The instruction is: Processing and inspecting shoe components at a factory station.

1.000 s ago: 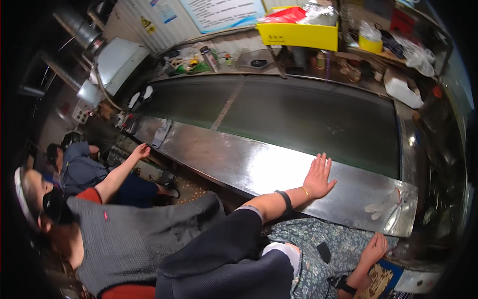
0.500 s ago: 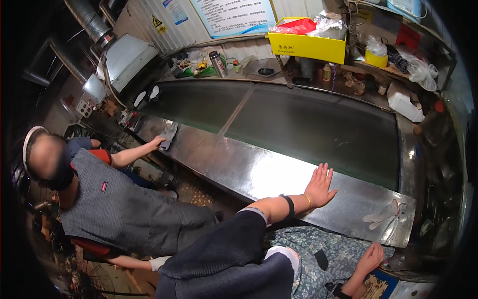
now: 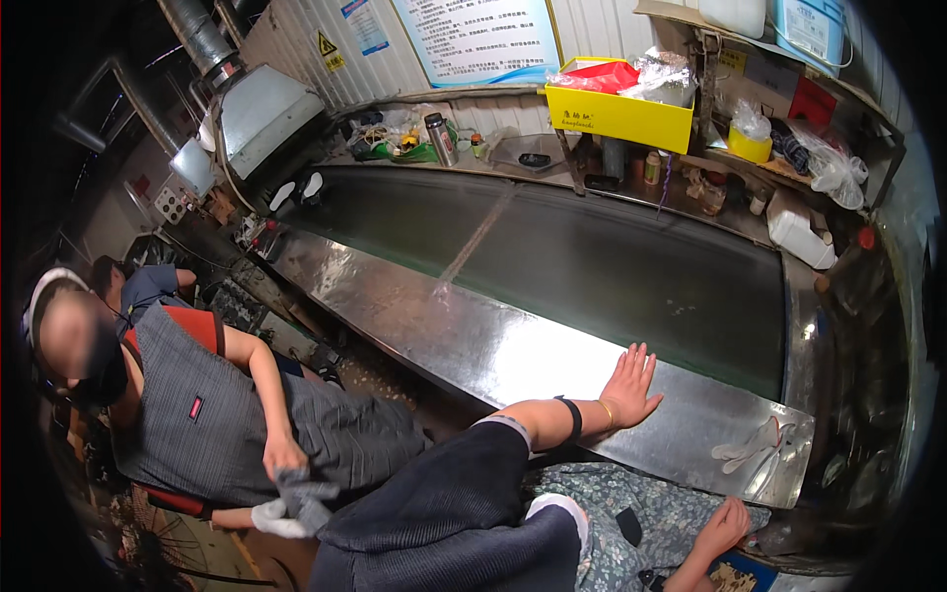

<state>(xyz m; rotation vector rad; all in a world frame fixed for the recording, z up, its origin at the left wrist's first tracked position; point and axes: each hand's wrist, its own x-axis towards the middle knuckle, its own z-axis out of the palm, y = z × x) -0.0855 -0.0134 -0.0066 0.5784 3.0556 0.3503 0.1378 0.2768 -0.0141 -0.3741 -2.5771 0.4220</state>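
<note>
Across the middle of the frame runs a shiny silver steel worktop (image 3: 513,350) edging a dark green belt (image 3: 612,271), with a pale white glove (image 3: 755,449) lying at its lower right end. In the upper middle sits a bright yellow bin (image 3: 617,116) holding a red bag (image 3: 610,77). At lower left a co-worker wears a grey pinstriped apron (image 3: 212,419) over red, while blue floral-patterned cloth (image 3: 651,518) shows at the bottom right.
</note>
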